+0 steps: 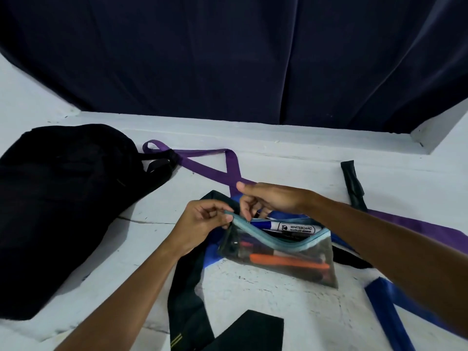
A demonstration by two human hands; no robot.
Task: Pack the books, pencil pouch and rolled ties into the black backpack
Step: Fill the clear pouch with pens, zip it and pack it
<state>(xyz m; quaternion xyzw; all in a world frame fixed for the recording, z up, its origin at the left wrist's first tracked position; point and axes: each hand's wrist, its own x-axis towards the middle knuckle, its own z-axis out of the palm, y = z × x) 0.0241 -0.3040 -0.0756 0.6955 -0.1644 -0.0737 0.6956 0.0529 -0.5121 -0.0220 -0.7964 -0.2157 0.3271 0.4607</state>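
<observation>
A clear pencil pouch [286, 259] with a teal zipper lies in the middle of the white surface, its mouth gaping, a whiteboard marker [291, 227] and an orange pen inside. My left hand [202, 224] pinches the pouch's left zipper end. Over the opening, my right hand [268, 198] has curled fingers at the zipper; what they hold is hidden. The black backpack [63, 198] lies at the left. Unrolled ties lie spread around: purple [202, 168], black [187, 295], blue [387, 315]. No books are in view.
A dark curtain [228, 59] hangs behind the white ledge at the back. A short black tie end [352, 183] lies at the right. White walls [443, 125] border both sides.
</observation>
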